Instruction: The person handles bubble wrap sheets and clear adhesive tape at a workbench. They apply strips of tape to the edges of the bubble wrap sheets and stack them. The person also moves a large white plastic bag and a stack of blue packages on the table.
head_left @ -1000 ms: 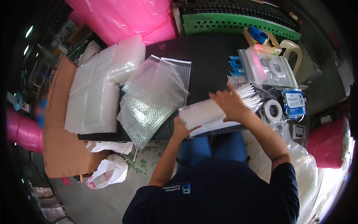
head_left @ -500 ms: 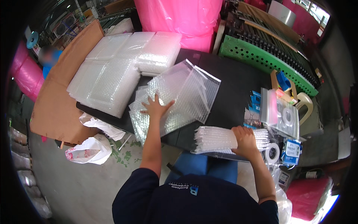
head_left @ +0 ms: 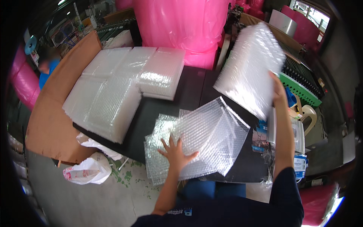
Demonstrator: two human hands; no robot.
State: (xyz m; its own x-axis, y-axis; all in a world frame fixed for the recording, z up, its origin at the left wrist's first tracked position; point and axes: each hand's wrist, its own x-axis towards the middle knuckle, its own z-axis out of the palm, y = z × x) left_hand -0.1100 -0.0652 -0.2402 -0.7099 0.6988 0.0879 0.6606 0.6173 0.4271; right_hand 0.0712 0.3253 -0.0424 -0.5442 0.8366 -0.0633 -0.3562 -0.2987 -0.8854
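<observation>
My left hand [head_left: 177, 154] lies with fingers spread on several loose bubble wrap pouches [head_left: 204, 140], fanned out near the table's front edge. At the right, my right hand [head_left: 278, 89] grips the edge of a stack of bubble wrap pouches [head_left: 251, 68]. That stack is raised above the table's far right part, tilted and smeared by motion. Neat piles of bubble wrap pouches [head_left: 109, 90] stand at the left of the black table [head_left: 189, 85], apart from both hands.
A cardboard sheet [head_left: 56, 109] borders the table's left side. Behind it stands a large pink roll [head_left: 177, 30]. A green perforated rail [head_left: 298, 89] runs at the back right. Tape and packets [head_left: 298, 136] lie at the right. A white bag [head_left: 89, 169] sits on the floor. A person [head_left: 49, 72] is far left.
My right hand has lifted the stack of pouches from the front right edge, up and away. My left hand and the loose pouches now appear nearer and further right; the whole view has shifted too.
</observation>
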